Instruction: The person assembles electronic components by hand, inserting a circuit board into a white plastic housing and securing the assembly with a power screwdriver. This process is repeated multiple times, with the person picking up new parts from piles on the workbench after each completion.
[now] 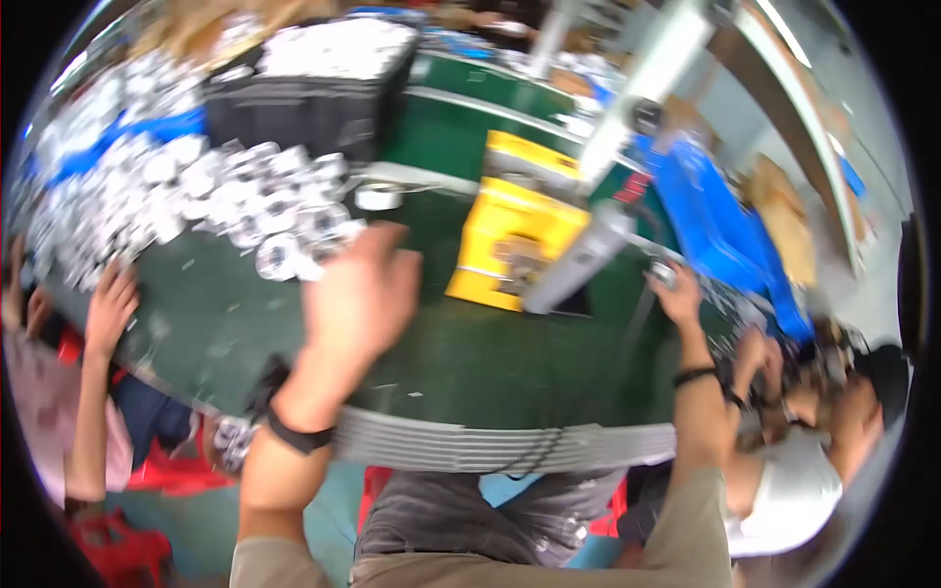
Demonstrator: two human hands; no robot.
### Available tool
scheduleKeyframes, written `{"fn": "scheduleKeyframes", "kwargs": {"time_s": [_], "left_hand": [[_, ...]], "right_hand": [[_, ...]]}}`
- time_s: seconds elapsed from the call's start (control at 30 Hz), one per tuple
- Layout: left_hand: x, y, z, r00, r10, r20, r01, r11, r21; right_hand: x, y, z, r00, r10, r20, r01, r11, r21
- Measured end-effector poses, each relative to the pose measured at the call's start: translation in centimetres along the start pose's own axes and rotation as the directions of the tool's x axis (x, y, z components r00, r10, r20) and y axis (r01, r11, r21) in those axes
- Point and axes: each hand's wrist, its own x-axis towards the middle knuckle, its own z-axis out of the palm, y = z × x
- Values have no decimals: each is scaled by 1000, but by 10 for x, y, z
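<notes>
My left hand (361,294) is smeared by motion over the green table, beside the near edge of a pile of white round plastic parts (279,257). Whether its fingers hold anything cannot be made out. At the right side of the table, my right hand (678,296) is closed on a small silvery part (664,273), too small to name. Between my hands lies a yellow pouch (480,235) with a picture on it. A grey elongated device (580,260) stands tilted across its right side. Past my left hand sits a roll of tape (378,197).
A black crate (294,120) heaped with white parts stands at the back left. Blue plastic sheeting (711,220) lies along the right, beside a white post (642,83). Co-workers sit close on both sides; one's hand (113,302) rests at the left table edge.
</notes>
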Motion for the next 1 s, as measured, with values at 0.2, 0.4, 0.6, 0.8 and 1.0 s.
{"fn": "scheduleKeyframes", "kwargs": {"time_s": [0.2, 0.4, 0.6, 0.8, 1.0], "left_hand": [[-17, 6, 15, 910, 151, 386, -131, 988, -76], [-18, 7, 16, 571, 341, 747, -107, 933, -344], [-48, 34, 46, 426, 545, 722, 546, 482, -686], [-40, 25, 39, 486, 424, 764, 843, 3, -538], [-34, 26, 35, 409, 433, 803, 841, 162, -516]], "right_hand": [[-37, -27, -10, 980, -189, -60, 195, 972, 132], [-105, -128, -58, 931, -301, -208, 319, 946, 59], [-141, -227, -110, 901, -347, -259, 431, 661, 614], [-129, -273, -88, 865, -450, -220, 431, 445, 785], [-114, -261, -92, 943, -332, 8, 27, 101, 994]]}}
